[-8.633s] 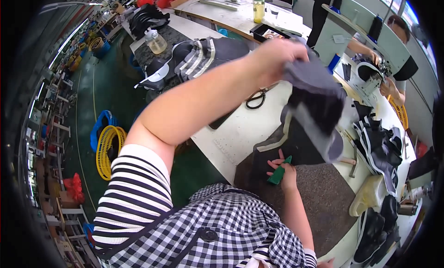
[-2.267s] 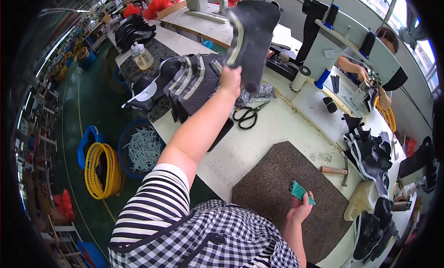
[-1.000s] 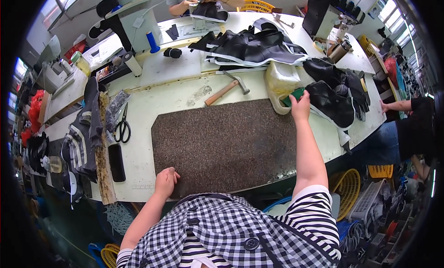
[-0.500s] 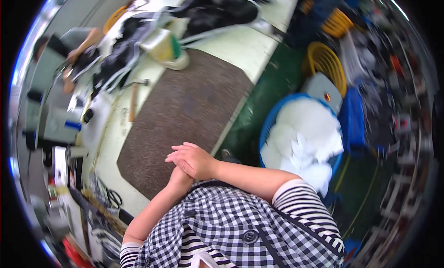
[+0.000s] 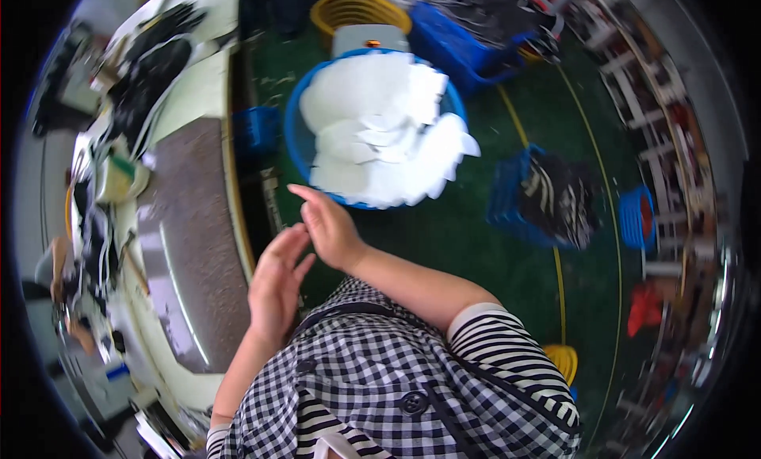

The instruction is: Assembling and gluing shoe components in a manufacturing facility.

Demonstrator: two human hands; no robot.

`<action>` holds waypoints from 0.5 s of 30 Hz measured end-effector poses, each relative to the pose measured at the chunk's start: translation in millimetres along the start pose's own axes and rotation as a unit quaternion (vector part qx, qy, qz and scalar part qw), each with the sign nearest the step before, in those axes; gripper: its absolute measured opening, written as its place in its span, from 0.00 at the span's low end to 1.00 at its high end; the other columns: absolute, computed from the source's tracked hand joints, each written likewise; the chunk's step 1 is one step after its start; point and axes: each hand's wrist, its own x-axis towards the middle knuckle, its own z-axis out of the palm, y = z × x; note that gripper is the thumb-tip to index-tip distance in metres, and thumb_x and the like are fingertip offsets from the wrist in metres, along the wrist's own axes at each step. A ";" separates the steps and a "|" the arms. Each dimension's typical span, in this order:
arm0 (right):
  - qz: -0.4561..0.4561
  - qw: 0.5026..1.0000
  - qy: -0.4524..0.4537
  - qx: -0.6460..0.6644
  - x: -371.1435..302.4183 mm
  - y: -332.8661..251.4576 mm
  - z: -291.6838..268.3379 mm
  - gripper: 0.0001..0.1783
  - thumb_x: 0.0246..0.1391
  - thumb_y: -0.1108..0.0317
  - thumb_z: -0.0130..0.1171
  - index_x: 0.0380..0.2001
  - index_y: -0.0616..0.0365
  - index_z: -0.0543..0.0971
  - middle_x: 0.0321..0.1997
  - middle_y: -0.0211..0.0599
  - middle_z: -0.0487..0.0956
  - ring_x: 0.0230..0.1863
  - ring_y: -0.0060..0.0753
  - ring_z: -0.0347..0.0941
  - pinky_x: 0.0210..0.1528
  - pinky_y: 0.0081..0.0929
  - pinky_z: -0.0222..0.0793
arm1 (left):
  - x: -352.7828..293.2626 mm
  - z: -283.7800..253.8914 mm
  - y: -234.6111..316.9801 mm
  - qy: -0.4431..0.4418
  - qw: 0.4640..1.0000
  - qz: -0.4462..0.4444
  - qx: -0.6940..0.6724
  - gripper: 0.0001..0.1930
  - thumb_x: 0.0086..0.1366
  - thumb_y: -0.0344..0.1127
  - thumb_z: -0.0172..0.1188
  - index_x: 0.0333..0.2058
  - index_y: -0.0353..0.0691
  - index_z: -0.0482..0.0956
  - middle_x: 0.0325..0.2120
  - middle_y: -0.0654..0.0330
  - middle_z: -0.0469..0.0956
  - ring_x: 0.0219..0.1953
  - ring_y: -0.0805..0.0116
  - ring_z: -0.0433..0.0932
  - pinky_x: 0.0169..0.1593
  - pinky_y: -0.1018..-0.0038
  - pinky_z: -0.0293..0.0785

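My left hand (image 5: 276,283) and my right hand (image 5: 333,231) are raised in front of my apron, close beside each other with palms turned inward. Fingers on both are stretched out, and neither hand holds anything. Just ahead of them on the floor stands a round blue tub (image 5: 295,134), heaped with white sheet-like pieces (image 5: 372,126). To the left of my hands is the worktable, with a dark brown mat (image 5: 198,253) on it.
A white container (image 5: 123,177) and a hammer (image 5: 136,265) lie past the mat. Behind the tub are a yellow basket (image 5: 361,11) and a blue crate (image 5: 452,43) of dark material. Another blue crate (image 5: 507,197) stands right, near a small blue basket (image 5: 636,217). At far left, another person's arm (image 5: 59,261) shows.
My view has swung right, from the table to the tub. My hands, clasped together before, have come apart with their fingers extended.
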 end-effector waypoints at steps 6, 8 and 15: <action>-0.159 0.970 -0.136 -0.123 -42.3 -56.4 7.4 0.32 0.61 0.50 0.44 0.65 0.49 0.57 0.70 0.45 0.51 0.72 0.51 0.40 0.69 0.51 0.33 | 18.5 29.8 -37.7 -0.129 0.989 -0.029 -0.067 0.47 0.59 0.75 0.28 0.67 0.45 0.46 0.67 0.55 0.48 0.68 0.56 0.48 0.64 0.58 0.49; -0.047 0.992 -0.076 -0.092 -35.6 -45.2 5.1 0.34 0.61 0.50 0.44 0.66 0.50 0.54 0.73 0.37 0.45 0.73 0.45 0.39 0.70 0.43 0.35 | 20.7 55.7 -44.6 -0.100 0.992 -0.019 -0.073 0.45 0.61 0.73 0.30 0.67 0.46 0.46 0.66 0.56 0.51 0.67 0.56 0.51 0.63 0.58 0.51; -0.056 0.986 -0.060 0.144 -32.6 -45.2 -67.9 0.33 0.66 0.54 0.38 0.68 0.58 0.48 0.68 0.46 0.54 0.68 0.37 0.50 0.65 0.35 0.52 | 36.6 118.0 -65.2 0.093 0.992 -0.054 0.059 0.37 0.65 0.69 0.31 0.65 0.54 0.50 0.59 0.59 0.63 0.58 0.62 0.66 0.55 0.61 0.64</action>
